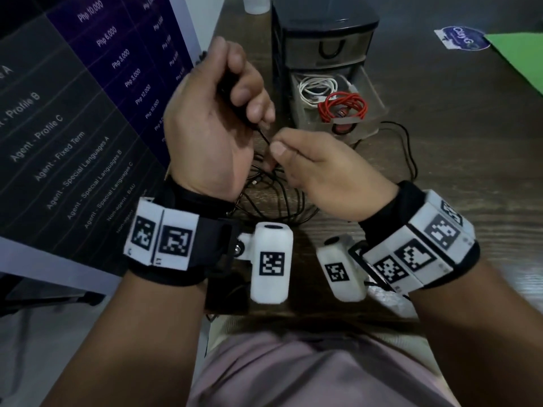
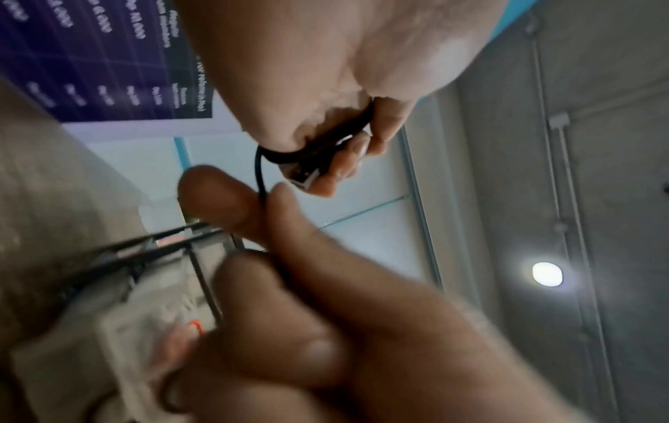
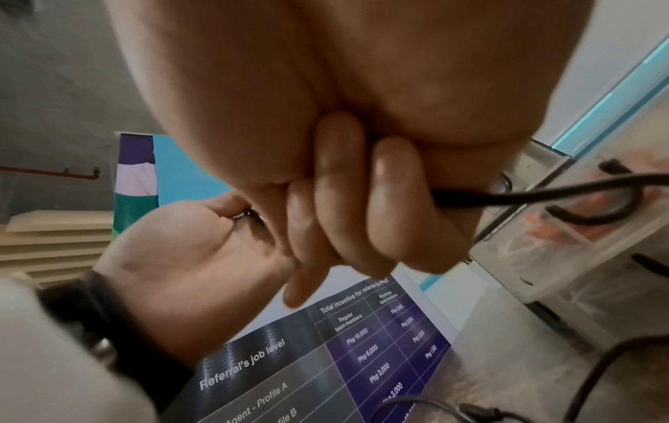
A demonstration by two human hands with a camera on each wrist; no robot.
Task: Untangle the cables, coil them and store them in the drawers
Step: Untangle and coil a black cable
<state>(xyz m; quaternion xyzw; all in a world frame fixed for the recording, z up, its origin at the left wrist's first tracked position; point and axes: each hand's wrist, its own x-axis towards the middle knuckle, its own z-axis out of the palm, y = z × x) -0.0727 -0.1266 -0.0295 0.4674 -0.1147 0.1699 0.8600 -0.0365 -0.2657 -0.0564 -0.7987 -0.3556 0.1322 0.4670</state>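
Drawers (image 1: 324,51) stand at upper centre of our head view, the lower one pulled open with a white cable (image 1: 317,88) and a red cable (image 1: 342,107) coiled inside. Mid-frame, our left hand (image 1: 211,124) curls round the black cable (image 1: 264,138); our right hand (image 1: 326,174) pinches its strand just below.

The room was dim and flat around me. A round ceiling lamp (image 2: 547,274) glared in my left wrist view. My hands blurred close to both wrist cameras, and straight edges bowed toward the corners.
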